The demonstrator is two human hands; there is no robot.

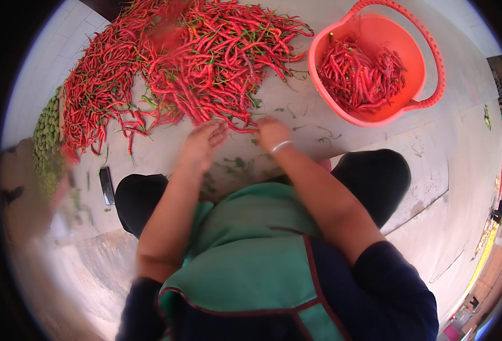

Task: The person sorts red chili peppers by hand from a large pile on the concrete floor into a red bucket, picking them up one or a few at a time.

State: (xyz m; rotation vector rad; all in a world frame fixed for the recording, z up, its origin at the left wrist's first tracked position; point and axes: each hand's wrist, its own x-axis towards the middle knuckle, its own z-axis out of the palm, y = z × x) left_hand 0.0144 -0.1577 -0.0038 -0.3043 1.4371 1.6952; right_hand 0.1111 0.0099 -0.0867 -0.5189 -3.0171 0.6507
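Observation:
A long red chili pepper (243,130) stretches between my two hands at the near edge of a big chili heap (217,62). My right hand (272,134), with a pale band at its wrist, is closed on the pepper's right end. At the other end, the bent fingers of my left hand (204,143) pinch the pepper; they are slightly blurred, and their inner side is partly hidden. Many peppers in the heap have green stems. Up and to the right of my hands stands a coral-red plastic basket (413,62), holding a smaller lot of red chilies (360,77).
Loose green stems (237,166) litter the grey floor (433,153) below my hands. A dark phone (107,185) lies beside my left knee (140,202). Beyond the heap's left edge is a pile of green produce (46,136). The basket's handle (433,51) leans outward to the right.

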